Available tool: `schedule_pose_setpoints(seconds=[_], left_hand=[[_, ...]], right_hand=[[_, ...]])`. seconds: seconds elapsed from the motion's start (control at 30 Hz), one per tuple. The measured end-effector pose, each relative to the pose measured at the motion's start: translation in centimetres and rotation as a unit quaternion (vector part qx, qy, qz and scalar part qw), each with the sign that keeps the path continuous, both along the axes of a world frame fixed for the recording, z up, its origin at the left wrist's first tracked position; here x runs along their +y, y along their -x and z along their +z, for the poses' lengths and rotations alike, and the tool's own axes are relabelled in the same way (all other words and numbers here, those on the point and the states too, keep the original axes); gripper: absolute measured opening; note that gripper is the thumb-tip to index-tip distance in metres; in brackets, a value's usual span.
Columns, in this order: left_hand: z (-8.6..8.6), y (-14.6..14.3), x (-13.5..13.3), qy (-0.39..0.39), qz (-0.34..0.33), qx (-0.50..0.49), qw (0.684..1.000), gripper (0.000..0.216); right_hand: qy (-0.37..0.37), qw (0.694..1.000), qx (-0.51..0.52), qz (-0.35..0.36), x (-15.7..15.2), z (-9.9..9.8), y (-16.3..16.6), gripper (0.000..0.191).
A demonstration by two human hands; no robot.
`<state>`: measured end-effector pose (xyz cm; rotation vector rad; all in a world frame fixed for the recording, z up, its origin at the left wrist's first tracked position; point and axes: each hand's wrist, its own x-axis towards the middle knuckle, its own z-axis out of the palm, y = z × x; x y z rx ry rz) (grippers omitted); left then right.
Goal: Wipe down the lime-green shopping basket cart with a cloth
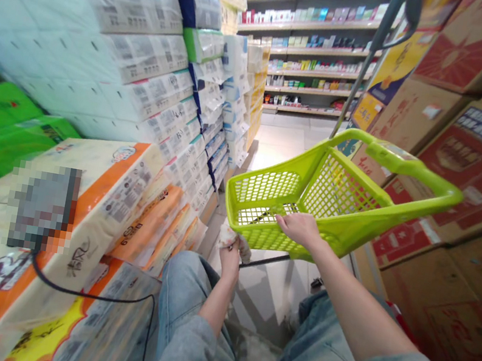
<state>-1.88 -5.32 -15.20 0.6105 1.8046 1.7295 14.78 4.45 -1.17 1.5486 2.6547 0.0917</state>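
Note:
A lime-green plastic shopping cart (254,238) with lattice walls stands in front of me, its handle toward the right. My right hand (301,227) is closed over the basket's near rim. Lower and to the left, my left hand (231,253) is wrapped round a crumpled pale cloth (227,235), at the outside of the basket's near left corner. Part of the cloth hangs past the hand, close to the cart's dark lower frame (267,260). Through the lattice the tiled floor shows.
Stacked tissue packs (161,75) line the left side. Near me, a large tissue pack (129,186) bears a blurred device (45,206) with a black cable (87,295). Cardboard cartons (441,146) rise at right beside a grey pole (359,83). Stocked shelves (309,50) stand beyond.

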Motion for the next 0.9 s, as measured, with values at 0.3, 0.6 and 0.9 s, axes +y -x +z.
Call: schedule_pose_setpoints(seconds=[0.3, 0.6, 0.9], left_hand=[[6.0, 0.8, -1.7, -0.045, -0.067, 0.276, 0.958, 0.019], [7.3, 3.1, -1.4, -0.003, -0.235, 0.553, 0.8, 0.003], [5.4, 4.3, -3.1, -0.065, -0.081, 0.345, 0.933, 0.009]], right_hand=[[0.01, 1.0, -0.007, 0.002, -0.5, 0.3, -0.1, 0.066], [-0.006, 1.0, 0.004, 0.01, -1.1, 0.1, -0.9, 0.067], [-0.007, 1.0, 0.007, 0.013, -1.4, -0.1, -2.2, 0.067]])
